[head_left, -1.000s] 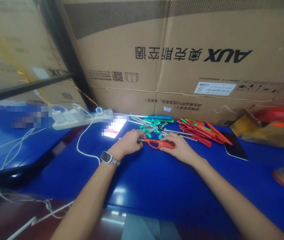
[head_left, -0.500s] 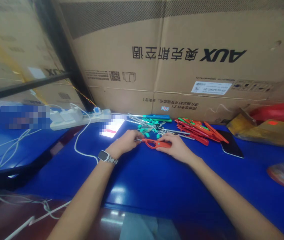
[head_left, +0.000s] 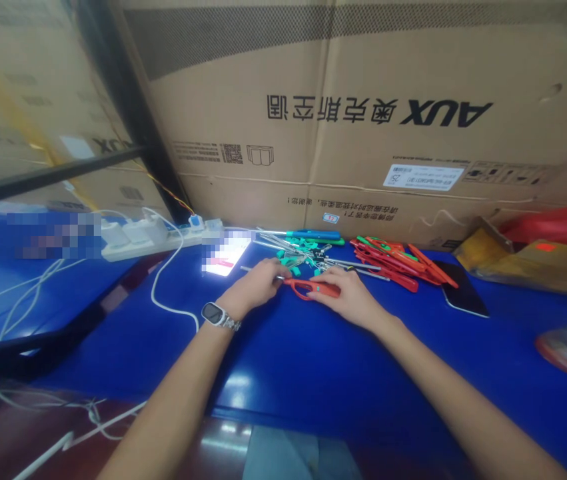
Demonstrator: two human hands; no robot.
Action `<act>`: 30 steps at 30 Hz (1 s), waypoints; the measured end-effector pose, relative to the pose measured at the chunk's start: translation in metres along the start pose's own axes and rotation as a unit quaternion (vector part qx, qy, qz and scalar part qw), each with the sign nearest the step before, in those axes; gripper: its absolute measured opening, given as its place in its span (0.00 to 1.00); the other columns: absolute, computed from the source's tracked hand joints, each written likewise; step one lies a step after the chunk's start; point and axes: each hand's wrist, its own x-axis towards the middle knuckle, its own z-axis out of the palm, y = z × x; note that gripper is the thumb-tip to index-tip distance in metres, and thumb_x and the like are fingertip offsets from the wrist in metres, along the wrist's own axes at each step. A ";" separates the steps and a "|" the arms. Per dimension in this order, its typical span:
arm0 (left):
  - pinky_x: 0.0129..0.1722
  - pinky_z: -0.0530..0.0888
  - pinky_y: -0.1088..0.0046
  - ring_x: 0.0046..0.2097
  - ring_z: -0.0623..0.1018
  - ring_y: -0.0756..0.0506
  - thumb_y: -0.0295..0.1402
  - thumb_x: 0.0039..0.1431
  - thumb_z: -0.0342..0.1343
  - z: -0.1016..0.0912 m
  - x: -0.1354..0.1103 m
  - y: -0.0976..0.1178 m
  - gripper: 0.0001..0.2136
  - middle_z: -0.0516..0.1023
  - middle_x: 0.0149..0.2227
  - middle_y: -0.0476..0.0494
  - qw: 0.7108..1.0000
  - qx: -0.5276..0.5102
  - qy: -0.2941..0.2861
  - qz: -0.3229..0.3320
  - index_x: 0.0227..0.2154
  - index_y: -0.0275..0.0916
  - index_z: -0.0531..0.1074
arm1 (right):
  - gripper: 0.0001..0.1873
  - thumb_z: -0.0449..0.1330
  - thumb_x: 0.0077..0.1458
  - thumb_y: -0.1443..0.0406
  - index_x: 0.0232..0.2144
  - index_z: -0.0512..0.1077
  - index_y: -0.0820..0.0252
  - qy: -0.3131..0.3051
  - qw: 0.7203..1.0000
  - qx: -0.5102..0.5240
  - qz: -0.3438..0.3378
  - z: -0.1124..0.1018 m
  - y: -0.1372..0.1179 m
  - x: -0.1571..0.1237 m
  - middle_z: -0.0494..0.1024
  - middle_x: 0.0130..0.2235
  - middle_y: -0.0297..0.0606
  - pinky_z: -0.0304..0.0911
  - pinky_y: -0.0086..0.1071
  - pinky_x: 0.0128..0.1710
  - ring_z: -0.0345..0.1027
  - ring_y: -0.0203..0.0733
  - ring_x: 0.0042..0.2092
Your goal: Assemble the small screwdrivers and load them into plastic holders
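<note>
Towering above, a cardboard carton (head_left: 353,67) backs the blue table (head_left: 313,373). Over it, near green parts (head_left: 294,261), the right hand (head_left: 356,297) and left hand (head_left: 257,285) respectively grip an orange handle (head_left: 326,289) and its metal rod (head_left: 280,279) (a watch (head_left: 212,313) circles the left wrist).

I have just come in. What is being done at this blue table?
A person is handling an orange-red handle with bare hands at the blue table. The right hand grips its thick end; the left hand is at the narrow end, though its exact hold is hard to see. Just beyond them lies a pile of metal and green parts. To the right are red and orange pieces and a dark phone.
</note>
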 end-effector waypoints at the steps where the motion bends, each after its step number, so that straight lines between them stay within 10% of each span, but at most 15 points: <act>1: 0.49 0.72 0.63 0.45 0.76 0.41 0.19 0.58 0.50 0.000 0.000 0.000 0.17 0.77 0.42 0.40 1.000 0.000 0.000 0.000 0.43 0.40 0.79 | 0.17 0.62 0.59 0.53 0.47 0.78 0.52 -0.006 1.000 -0.008 -0.007 0.000 -0.001 0.000 0.76 0.39 0.38 0.61 0.36 0.40 0.71 0.44 0.41; 30: 0.48 0.71 0.61 0.46 0.75 0.39 0.23 0.59 0.51 -0.001 0.001 -0.005 0.13 0.78 0.43 0.40 1.000 0.012 -0.007 -0.017 0.40 0.41 0.80 | 0.18 0.60 0.61 0.52 0.47 0.77 0.56 0.013 0.999 -0.026 -0.024 0.000 -0.006 -0.008 0.77 0.40 0.41 0.68 0.39 0.42 0.73 0.46 0.41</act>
